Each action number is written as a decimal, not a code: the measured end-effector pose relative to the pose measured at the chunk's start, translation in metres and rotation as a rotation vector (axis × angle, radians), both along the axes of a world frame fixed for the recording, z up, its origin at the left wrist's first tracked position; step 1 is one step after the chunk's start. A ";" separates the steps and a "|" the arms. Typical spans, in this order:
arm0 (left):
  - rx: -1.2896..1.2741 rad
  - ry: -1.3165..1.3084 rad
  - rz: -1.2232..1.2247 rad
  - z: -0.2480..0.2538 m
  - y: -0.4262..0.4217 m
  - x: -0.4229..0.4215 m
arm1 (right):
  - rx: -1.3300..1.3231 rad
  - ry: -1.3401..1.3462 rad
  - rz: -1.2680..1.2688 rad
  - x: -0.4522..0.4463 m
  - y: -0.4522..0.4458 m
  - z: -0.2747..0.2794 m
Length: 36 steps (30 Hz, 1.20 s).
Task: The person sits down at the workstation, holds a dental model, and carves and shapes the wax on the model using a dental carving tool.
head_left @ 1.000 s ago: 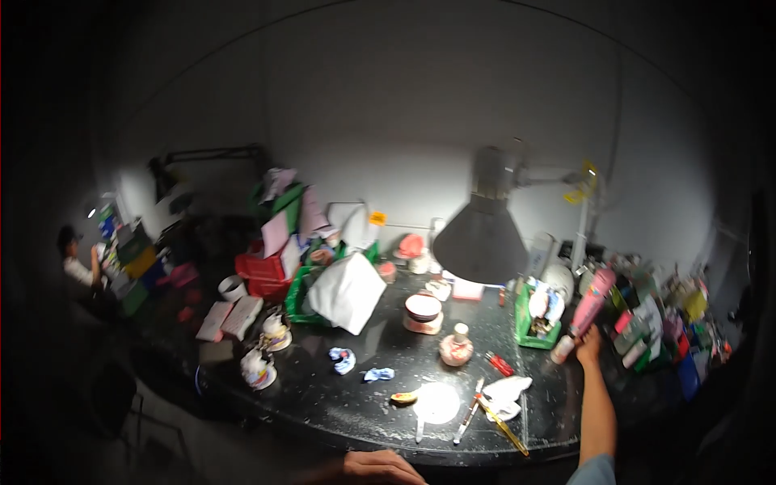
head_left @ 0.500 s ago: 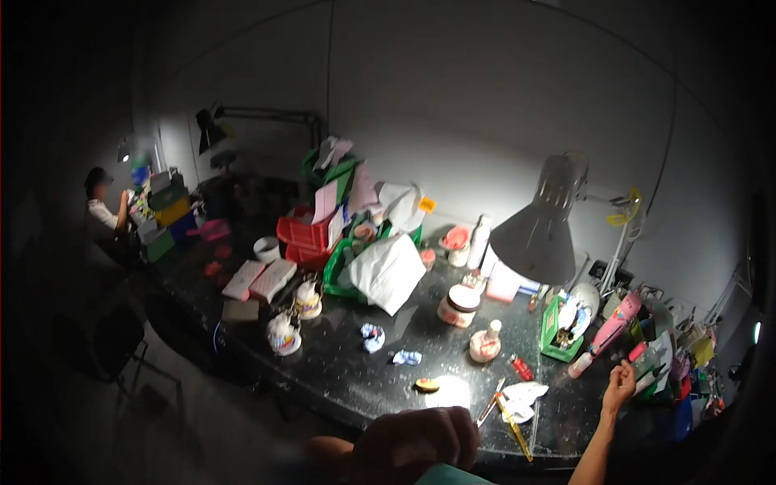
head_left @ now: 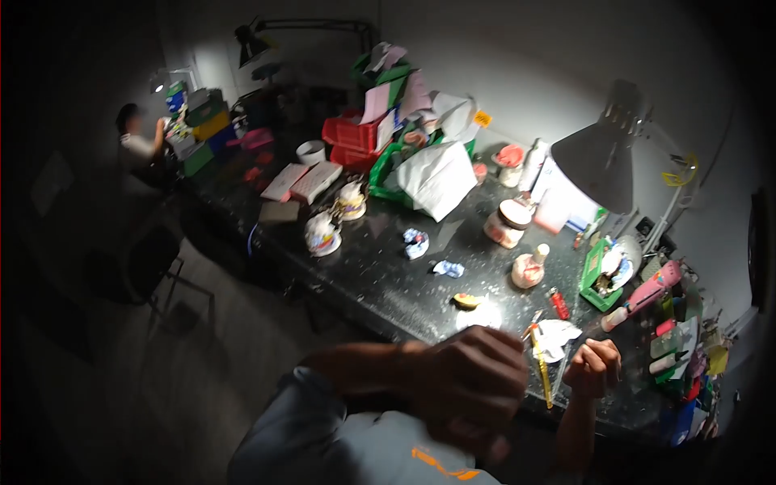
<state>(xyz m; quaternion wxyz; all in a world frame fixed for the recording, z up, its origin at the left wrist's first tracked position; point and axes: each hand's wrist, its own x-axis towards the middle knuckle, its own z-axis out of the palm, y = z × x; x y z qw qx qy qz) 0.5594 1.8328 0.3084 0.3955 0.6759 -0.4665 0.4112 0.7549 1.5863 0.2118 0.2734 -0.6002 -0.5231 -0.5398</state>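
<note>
My left hand [head_left: 477, 380] is a closed fist held in front of my body, over the table's front edge. Its fingers are curled inward, and anything inside them is hidden. To its right my right hand [head_left: 594, 368] is raised with bent fingers pressed together; I cannot make out what they hold. Between and beyond the hands lie a crumpled white tissue [head_left: 556, 339] and a slim yellow-handled tool [head_left: 542, 373]. A red lighter-like object [head_left: 559, 304] is just behind the tissue. Beyond my left fist, a small yellow-and-dark piece [head_left: 466, 301] rests by a bright spot of light.
A round bottle [head_left: 528, 272] and a lidded jar [head_left: 509, 225] stand mid-table. A lamp shade [head_left: 600, 158] overhangs the right side, near a green basket [head_left: 600, 279]. Dental-looking models [head_left: 323, 236] stand left. Another person [head_left: 141, 145] sits far left.
The view has tilted down and turned left. My right hand has come away from the items at the right, toward my left hand. My left fist and forearm now show more fully.
</note>
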 end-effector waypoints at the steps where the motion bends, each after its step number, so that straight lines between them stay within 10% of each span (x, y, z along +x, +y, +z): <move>1: 0.069 -0.024 0.150 -0.011 0.002 0.011 | -0.040 0.040 0.084 -0.006 0.011 -0.004; 15: 0.141 -0.235 0.619 -0.165 0.085 0.166 | -0.245 0.400 0.278 0.010 0.087 -0.057; 36: 0.001 0.332 0.565 -0.160 0.134 0.167 | -0.157 1.269 0.188 0.068 0.061 -0.071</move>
